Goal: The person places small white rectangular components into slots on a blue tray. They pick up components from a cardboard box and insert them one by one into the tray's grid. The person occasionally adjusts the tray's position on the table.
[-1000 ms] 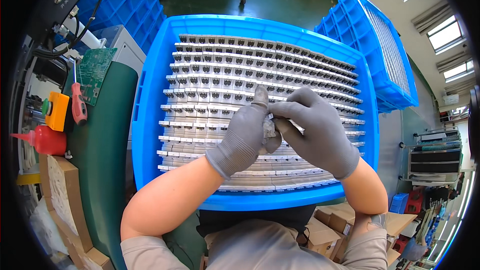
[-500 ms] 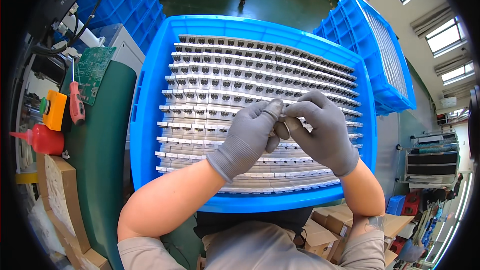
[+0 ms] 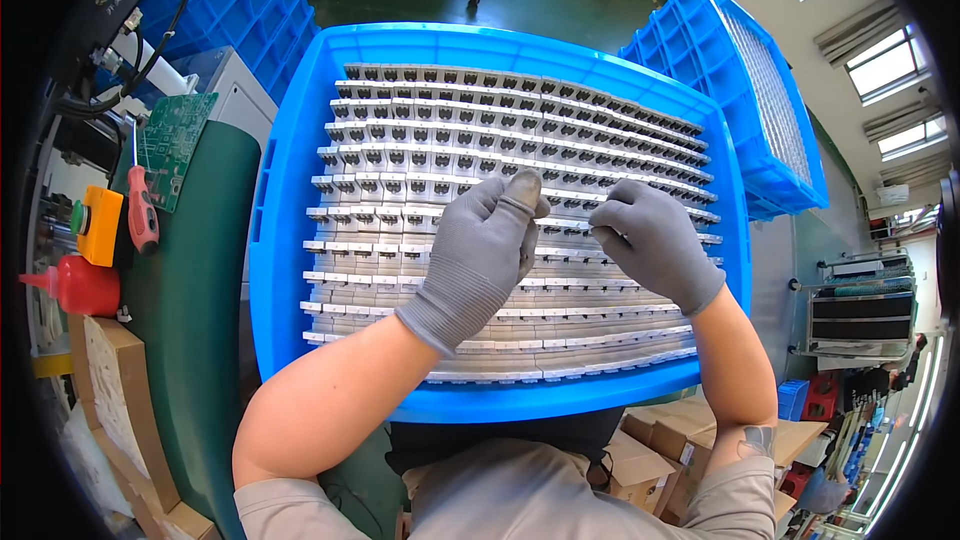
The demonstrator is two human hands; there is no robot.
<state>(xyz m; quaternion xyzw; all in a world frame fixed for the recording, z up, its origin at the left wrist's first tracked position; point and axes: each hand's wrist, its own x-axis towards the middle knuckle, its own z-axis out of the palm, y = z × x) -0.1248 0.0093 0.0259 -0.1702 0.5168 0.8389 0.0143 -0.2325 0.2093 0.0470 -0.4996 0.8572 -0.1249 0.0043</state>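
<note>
Both my hands wear grey knitted gloves and hang over a large blue plastic crate [image 3: 283, 160]. Packed inside it are long rows of small white-and-silver modules [image 3: 412, 162], many with black parts on their faces. My left hand [image 3: 482, 248] is over the middle of the rows, thumb on top and fingers curled; anything in its grip is hidden by the glove. To its right, with a gap between them, my right hand [image 3: 655, 242] has its fingers bent and the fingertips drawn together. Whether a small piece sits in them I cannot make out.
On the green-covered bench [image 3: 190, 300] at left lie a red-handled screwdriver [image 3: 142, 210], a green circuit board [image 3: 178, 145], a yellow button box [image 3: 100, 227] and a red squeeze bottle [image 3: 85, 285]. Another filled blue crate [image 3: 715, 90] stands far right. Cardboard boxes [image 3: 645, 460] are at lower right.
My hands were together over the rows and have now come apart, the left shifting left and the right a little to the right. The whole view has moved slightly.
</note>
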